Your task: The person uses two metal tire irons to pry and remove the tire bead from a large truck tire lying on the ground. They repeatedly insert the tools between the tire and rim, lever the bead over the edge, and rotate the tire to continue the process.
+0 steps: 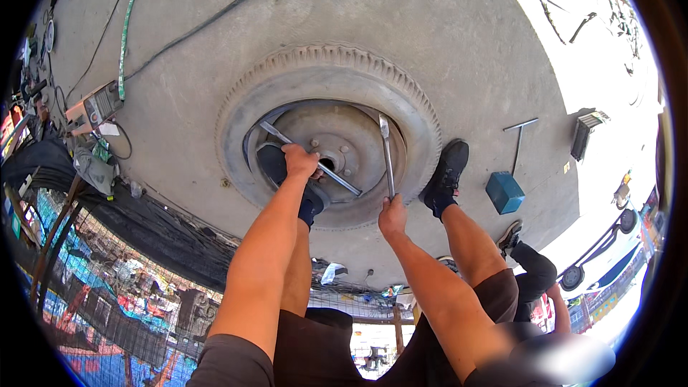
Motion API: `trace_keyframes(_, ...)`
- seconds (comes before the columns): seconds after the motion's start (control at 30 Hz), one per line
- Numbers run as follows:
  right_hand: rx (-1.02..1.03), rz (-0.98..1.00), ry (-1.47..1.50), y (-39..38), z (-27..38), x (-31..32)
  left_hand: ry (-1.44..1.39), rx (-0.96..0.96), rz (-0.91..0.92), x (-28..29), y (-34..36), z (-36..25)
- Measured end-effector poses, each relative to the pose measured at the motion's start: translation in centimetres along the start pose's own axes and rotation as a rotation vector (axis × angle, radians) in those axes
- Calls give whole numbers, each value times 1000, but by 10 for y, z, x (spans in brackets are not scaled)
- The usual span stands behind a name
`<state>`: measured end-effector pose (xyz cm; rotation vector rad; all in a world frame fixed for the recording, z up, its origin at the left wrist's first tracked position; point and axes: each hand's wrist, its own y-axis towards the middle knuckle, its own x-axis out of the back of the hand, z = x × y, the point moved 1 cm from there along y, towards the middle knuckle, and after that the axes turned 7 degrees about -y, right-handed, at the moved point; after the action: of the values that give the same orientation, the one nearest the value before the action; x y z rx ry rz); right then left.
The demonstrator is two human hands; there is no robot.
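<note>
A large, dusty tyre [401, 97] lies flat on the concrete, with a grey steel rim [322, 118] inside it. My left hand [301, 163] is closed around a steel bar [344, 183] that slants across the rim, one end by the rim's upper left edge. My right hand [392, 218] grips the near end of a tyre lever [388, 158]; its flat tip reaches the right side of the rim, but whether it is wedged there I cannot tell. One black shoe [272, 161] of mine rests on the rim's left side, the other [448, 168] beside the tyre.
A blue block with a T-handled rod [505, 193] stands at right, near a dark ribbed box [588, 132]. Hoses [215, 14] cross the far floor to an orange machine [94, 107]. Another person [536, 272] is close by at lower right; a white car [605, 258] stands beyond.
</note>
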<state>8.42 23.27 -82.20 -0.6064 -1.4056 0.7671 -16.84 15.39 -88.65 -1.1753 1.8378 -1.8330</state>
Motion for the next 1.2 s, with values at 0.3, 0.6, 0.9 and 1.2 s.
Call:
trace_keyframes(0.3, 412, 112, -279, 114, -86, 182, 18, 10, 10, -32, 2, 5)
trace_keyframes(0.6, 52, 872, -163, 83, -79, 316, 58, 35, -30, -59, -13, -3)
trace_keyframes(0.9, 62, 984, 179, 61, -27, 343, 90, -3, 5, -49, 2, -6)
trace_keyframes(1.2, 102, 304, 58, 36, 5, 326, 63, -7, 23, -47, -7, -16)
